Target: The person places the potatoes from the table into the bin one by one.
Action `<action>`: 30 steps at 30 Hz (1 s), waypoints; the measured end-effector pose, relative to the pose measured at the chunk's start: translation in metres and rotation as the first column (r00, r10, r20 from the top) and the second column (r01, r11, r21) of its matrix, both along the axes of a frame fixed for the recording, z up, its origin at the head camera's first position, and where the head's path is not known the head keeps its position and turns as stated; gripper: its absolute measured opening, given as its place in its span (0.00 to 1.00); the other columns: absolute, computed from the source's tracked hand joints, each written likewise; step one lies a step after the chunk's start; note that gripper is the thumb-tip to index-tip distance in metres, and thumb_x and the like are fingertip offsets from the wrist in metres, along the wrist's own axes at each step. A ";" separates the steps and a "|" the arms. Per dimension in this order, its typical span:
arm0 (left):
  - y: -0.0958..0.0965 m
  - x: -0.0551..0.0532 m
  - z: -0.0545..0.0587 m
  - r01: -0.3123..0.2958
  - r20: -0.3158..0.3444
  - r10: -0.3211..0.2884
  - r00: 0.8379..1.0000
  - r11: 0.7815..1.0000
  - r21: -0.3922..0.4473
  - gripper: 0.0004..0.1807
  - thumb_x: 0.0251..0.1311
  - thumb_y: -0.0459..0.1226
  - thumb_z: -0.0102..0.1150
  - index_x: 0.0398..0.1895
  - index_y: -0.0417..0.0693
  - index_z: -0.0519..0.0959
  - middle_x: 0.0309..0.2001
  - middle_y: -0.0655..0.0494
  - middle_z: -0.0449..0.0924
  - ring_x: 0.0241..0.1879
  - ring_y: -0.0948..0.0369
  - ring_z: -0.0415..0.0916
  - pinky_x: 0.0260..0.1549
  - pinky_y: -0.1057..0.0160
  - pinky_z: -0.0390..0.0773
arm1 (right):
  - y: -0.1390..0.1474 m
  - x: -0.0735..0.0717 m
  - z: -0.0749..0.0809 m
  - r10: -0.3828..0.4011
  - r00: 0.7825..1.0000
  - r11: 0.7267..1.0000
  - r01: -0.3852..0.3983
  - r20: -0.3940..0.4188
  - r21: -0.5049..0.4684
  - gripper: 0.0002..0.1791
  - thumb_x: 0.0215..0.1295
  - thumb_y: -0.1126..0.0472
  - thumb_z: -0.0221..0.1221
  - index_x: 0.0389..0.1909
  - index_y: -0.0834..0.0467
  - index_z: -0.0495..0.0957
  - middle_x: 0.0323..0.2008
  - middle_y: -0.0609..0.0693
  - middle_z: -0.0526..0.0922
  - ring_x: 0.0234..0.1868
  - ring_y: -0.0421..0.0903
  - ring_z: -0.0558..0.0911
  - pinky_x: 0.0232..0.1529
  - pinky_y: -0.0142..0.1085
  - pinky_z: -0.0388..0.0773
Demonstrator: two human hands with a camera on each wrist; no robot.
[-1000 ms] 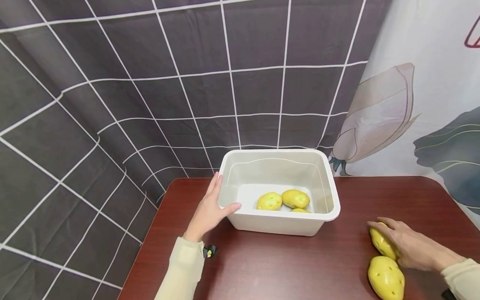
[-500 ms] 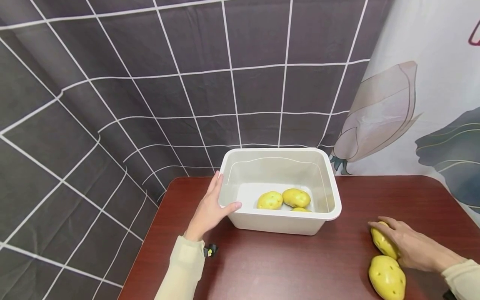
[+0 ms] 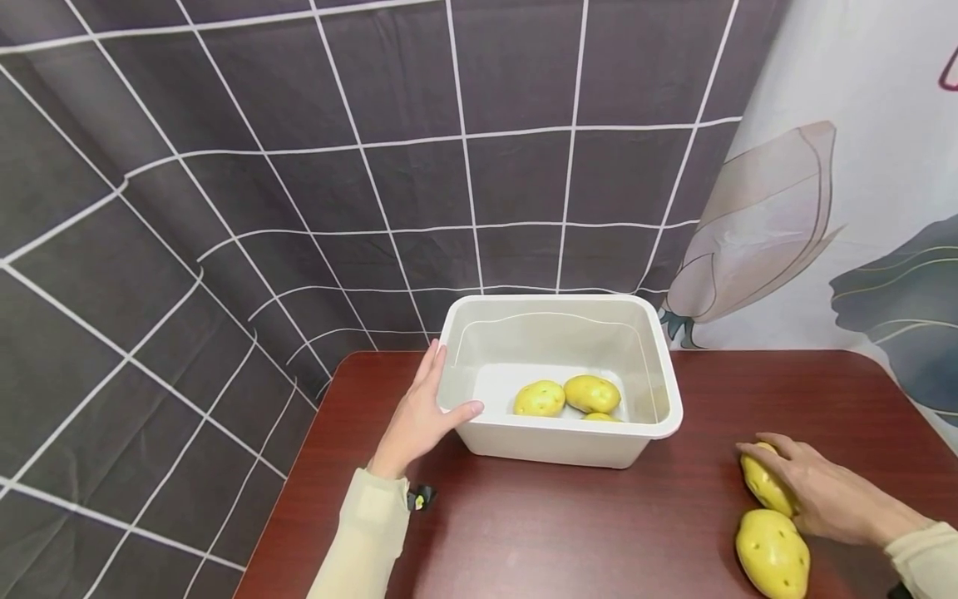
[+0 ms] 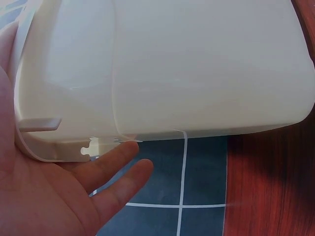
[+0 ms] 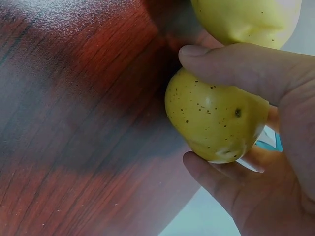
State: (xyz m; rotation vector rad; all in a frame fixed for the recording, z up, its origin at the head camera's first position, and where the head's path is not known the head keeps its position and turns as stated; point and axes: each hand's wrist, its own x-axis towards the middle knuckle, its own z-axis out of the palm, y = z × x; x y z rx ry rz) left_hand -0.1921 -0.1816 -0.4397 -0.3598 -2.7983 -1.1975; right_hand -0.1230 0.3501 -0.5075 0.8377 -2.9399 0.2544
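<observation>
Barely anything has moved since the earlier frames, save a slight shift of the head view itself. One yellow potato (image 3: 763, 482) is at the right side of the table (image 3: 591, 541), clamped in the right hand (image 3: 831, 491), its thumb on one side and fingers on the other. Dark specks and dimples mark the skin (whether it rests on the wood or just above, I cannot tell). Just beside it, nearer the person, lies a second potato (image 3: 773, 556).

Well apart from the right hand, the left hand (image 3: 419, 420) touches the left side of an off-white bin (image 3: 550, 445), fingers spread and straight, thumb on the front rim. Three potatoes sit on the bin's floor: one to the left (image 3: 540, 399), one to the right (image 3: 592, 393), and one mostly hidden behind the front wall.

Both arms wear pale sleeves (image 3: 367, 524), and a small black device (image 3: 422, 498) shows at the left wrist. For writing, the only candidate is a dark red outline (image 3: 949, 75) at the right edge (too cut off to read).

Reddish-brown wood grain covers the tabletop, glossy near the front. Behind it hangs dark grey cloth (image 3: 516, 183) with a white grid, meeting a white cloth (image 3: 868, 66) printed with a pinkish bud (image 3: 763, 225) and blue-grey shapes (image 3: 906, 291).
</observation>
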 end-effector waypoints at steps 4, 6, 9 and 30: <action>0.001 0.001 0.001 0.004 -0.005 -0.004 1.000 1.000 -0.002 0.59 0.54 0.62 0.69 0.81 0.51 0.49 0.81 0.62 0.41 0.76 0.52 0.54 0.68 0.43 0.61 | 0.001 -0.001 0.001 0.031 0.999 1.000 -0.031 -0.036 0.002 0.51 0.19 0.61 0.80 0.58 0.60 0.77 0.55 0.59 0.74 0.50 0.58 0.78 0.36 0.47 0.81; 0.001 0.001 0.002 0.004 -0.002 -0.004 1.000 1.000 -0.002 0.59 0.54 0.61 0.69 0.81 0.51 0.49 0.81 0.63 0.40 0.76 0.52 0.54 0.68 0.43 0.61 | 0.001 -0.002 0.002 0.043 0.997 0.999 -0.043 -0.059 0.002 0.51 0.17 0.62 0.79 0.58 0.60 0.78 0.55 0.58 0.75 0.50 0.58 0.79 0.36 0.48 0.81; 0.001 0.001 0.002 0.004 0.001 -0.004 1.000 1.000 -0.005 0.59 0.54 0.62 0.69 0.81 0.51 0.49 0.81 0.63 0.40 0.76 0.53 0.53 0.69 0.43 0.61 | 0.002 -0.004 0.005 0.046 0.996 0.999 -0.046 -0.077 0.000 0.51 0.17 0.63 0.79 0.57 0.59 0.78 0.55 0.57 0.75 0.49 0.58 0.79 0.36 0.49 0.81; -0.001 -0.001 -0.002 0.001 0.001 -0.001 1.000 1.000 -0.015 0.58 0.54 0.63 0.68 0.82 0.52 0.48 0.81 0.66 0.40 0.76 0.56 0.52 0.69 0.46 0.61 | 0.006 -0.009 0.026 0.035 0.999 0.998 -0.036 0.019 0.044 0.52 0.17 0.65 0.80 0.58 0.59 0.77 0.56 0.58 0.75 0.51 0.57 0.79 0.40 0.49 0.81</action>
